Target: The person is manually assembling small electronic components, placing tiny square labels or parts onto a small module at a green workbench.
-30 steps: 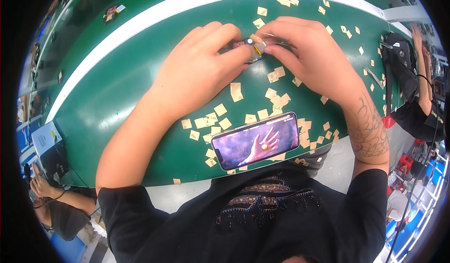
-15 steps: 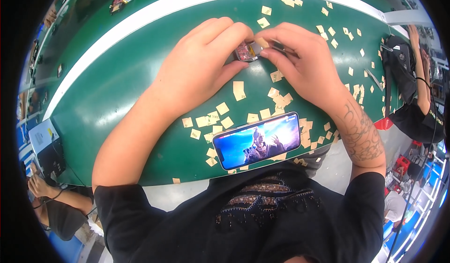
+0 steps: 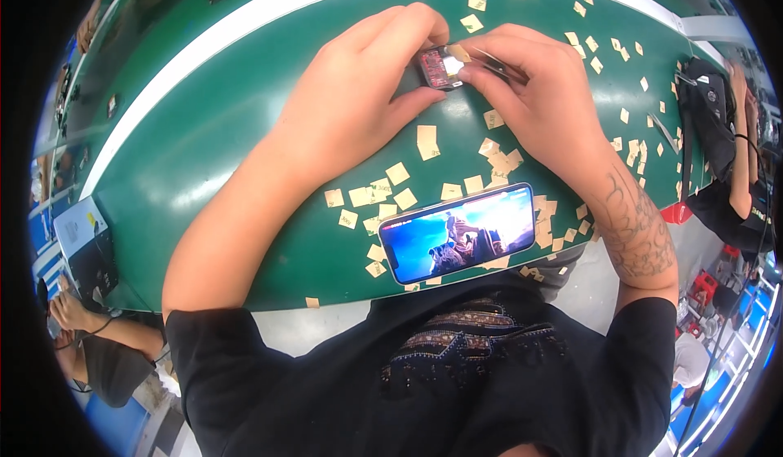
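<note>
My left hand (image 3: 359, 78) is closed on a small dark-cased module with a red circuit board (image 3: 435, 69), gripped by its left side between thumb and fingers. A white patch (image 3: 453, 66) shows on the module's right part. My right hand (image 3: 538, 90) is closed too, with slim metal tweezers (image 3: 494, 61) between its fingers. Its thumb and fingertips meet the module's right edge, where a small tan-yellow piece (image 3: 459, 52) stands up. Whether that piece is stuck to the module or only pinched, I cannot tell.
Many small yellow paper squares (image 3: 397, 173) lie scattered over the green table (image 3: 204, 172). A phone (image 3: 458, 233) playing a picture rests near the front edge. Another pair of tweezers (image 3: 665, 132) and a black bag (image 3: 708, 102) are at the right; a white-and-black box (image 3: 84, 237) is at the left.
The view has shifted a little. The module is turned so more of its red board and white patch shows. Both hands keep their grip, and the phone's picture has changed.
</note>
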`<state>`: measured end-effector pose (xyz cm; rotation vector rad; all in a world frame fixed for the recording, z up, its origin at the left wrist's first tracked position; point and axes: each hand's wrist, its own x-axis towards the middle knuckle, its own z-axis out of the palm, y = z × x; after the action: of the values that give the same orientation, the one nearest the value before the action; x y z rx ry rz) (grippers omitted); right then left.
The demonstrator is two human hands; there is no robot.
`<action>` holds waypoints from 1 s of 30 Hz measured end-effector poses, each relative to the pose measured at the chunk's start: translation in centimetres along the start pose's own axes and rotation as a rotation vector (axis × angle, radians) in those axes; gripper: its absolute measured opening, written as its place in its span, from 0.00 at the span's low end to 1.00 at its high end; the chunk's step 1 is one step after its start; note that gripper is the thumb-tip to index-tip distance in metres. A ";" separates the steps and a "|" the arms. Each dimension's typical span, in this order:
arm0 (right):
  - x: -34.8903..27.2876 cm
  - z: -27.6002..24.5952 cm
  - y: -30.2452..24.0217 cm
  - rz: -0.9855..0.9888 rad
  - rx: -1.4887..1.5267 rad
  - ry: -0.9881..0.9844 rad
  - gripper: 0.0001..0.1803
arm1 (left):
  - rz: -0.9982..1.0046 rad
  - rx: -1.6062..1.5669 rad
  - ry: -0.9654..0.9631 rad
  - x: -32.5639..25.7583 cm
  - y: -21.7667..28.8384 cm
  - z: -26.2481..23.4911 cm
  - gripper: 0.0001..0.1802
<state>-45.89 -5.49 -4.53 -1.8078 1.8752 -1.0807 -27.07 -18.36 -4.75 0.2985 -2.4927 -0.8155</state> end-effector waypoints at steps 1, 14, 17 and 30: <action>0.1 0.0 -0.1 -0.001 0.006 0.002 0.08 | -0.002 0.005 -0.003 0.1 0.0 0.0 0.28; 0.9 -0.9 0.1 0.086 0.093 0.002 0.12 | 0.042 0.029 0.076 0.1 0.4 0.2 0.30; 0.6 -0.4 1.7 0.189 0.288 -0.059 0.11 | 0.009 -0.067 0.098 0.6 0.5 0.3 0.27; 0.3 -2.5 1.4 0.305 0.572 -0.194 0.13 | -0.442 -0.584 -0.027 0.9 0.8 1.2 0.08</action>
<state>-48.65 -5.18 -3.82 -1.2121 1.4669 -1.1305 -28.54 -17.46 -4.80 0.6333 -2.1065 -1.6774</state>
